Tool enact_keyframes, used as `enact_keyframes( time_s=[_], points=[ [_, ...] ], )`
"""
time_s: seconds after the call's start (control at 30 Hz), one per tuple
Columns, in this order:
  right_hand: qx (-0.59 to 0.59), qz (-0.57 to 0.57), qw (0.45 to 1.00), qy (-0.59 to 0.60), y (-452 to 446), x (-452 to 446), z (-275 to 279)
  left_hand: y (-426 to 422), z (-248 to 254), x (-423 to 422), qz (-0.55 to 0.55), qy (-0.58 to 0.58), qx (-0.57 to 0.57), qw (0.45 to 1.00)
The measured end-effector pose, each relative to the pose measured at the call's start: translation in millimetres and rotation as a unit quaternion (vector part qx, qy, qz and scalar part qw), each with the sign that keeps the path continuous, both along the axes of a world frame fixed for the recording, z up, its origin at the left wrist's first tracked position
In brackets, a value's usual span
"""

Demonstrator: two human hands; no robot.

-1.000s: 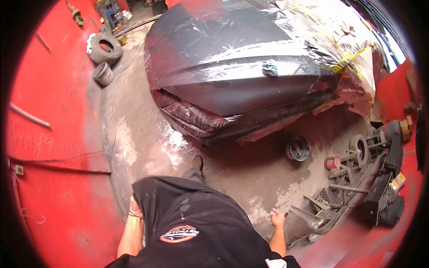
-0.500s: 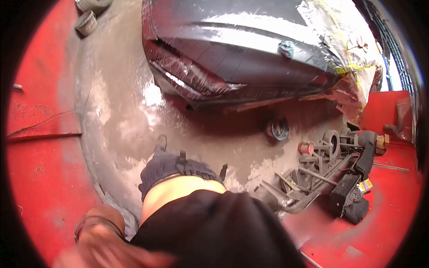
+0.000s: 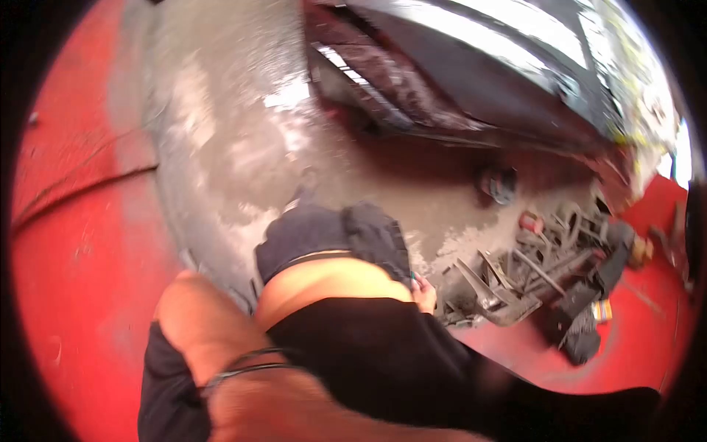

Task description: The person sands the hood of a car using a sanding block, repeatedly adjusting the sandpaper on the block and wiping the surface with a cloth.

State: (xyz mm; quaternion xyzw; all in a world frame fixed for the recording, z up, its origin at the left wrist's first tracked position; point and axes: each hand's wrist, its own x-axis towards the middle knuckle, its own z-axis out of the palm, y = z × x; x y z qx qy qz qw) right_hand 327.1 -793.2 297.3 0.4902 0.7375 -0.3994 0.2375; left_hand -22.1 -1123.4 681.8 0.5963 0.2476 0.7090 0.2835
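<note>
My left hand [image 3: 202,320], blurred and large in the lower left, wears dark bands at the wrist and is closed on black shirt cloth [image 3: 168,387] that hangs below it. The black shirt [image 3: 375,346] is raised, baring the belly above dark trousers [image 3: 309,232]. My right hand [image 3: 424,293] is beside the right hip, its fingers closed around something small and partly teal that I cannot make out. A dark car front [image 3: 479,81], partly wrapped in plastic film, spans the upper right.
A bucket [image 3: 499,185] and a red can [image 3: 531,222] stand on the wet concrete floor [image 3: 243,125]. Metal frame parts [image 3: 508,287] and black parts [image 3: 582,324] lie on the right. A red wall [image 3: 81,272] runs along the left.
The shirt has risen and the belly is bared. My left hand has come up close to the camera. My right hand has drawn in to the hip. The view has tilted down, away from the car.
</note>
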Motion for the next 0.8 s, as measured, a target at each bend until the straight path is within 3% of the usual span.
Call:
enact_keyframes(
  time_s=[0.03, 0.1, 0.17, 0.23, 0.3, 0.4, 0.47, 0.53, 0.6, 0.67, 0.73, 0.8],
  points=[
    [-0.090, -0.103, 0.991, 0.015, 22.1, 48.3, -38.8, 9.3, 5.0, 2.5, -0.002, -0.001, 0.018, 1.000],
    [-0.006, 0.075, 0.997, 0.028, 26.5, 67.8, -34.9, 26.2, 15.8, 3.6, 0.002, 0.007, 0.022, 1.000],
    [0.026, 0.136, 0.990, 0.008, 34.0, 93.6, -51.7, 30.9, 3.3, -8.2, 0.019, 0.017, -0.007, 1.000],
    [0.034, 0.126, 0.991, -0.003, 43.3, 127.5, -79.9, 23.1, -13.5, -28.4, 0.036, 0.034, -0.038, 0.998],
    [0.022, 0.041, 0.999, 0.007, 55.8, 154.6, -112.6, 8.5, -29.9, -47.3, 0.049, 0.043, -0.081, 0.995],
    [-0.042, -0.162, 0.985, 0.029, 39.5, 68.1, -36.3, 4.7, -27.4, -69.3, 0.067, 0.051, -0.163, 0.983],
    [0.057, -0.042, 0.997, -0.028, 14.7, -10.7, 24.5, -21.0, -32.7, -80.0, 0.089, 0.057, -0.214, 0.971],
    [0.078, -0.020, 0.996, 0.049, 32.3, -35.8, 12.4, -50.0, -35.0, -93.9, 0.121, 0.058, -0.267, 0.954],
    [0.113, -0.014, 0.983, 0.146, 25.7, -99.8, 40.7, -86.5, -37.7, -109.0, 0.159, 0.054, -0.328, 0.930],
    [0.044, -0.085, 0.971, 0.218, 6.9, -183.4, 108.4, -119.7, -41.8, -123.2, 0.209, 0.058, -0.404, 0.889],
    [0.002, -0.119, 0.944, 0.308, -2.1, -240.4, 137.7, -148.5, -56.0, -133.7, 0.264, 0.068, -0.493, 0.826],
    [-0.166, -0.228, 0.875, 0.394, -12.2, -291.1, 155.6, -161.2, -84.3, -141.3, 0.306, 0.109, -0.587, 0.741]
  ],
)
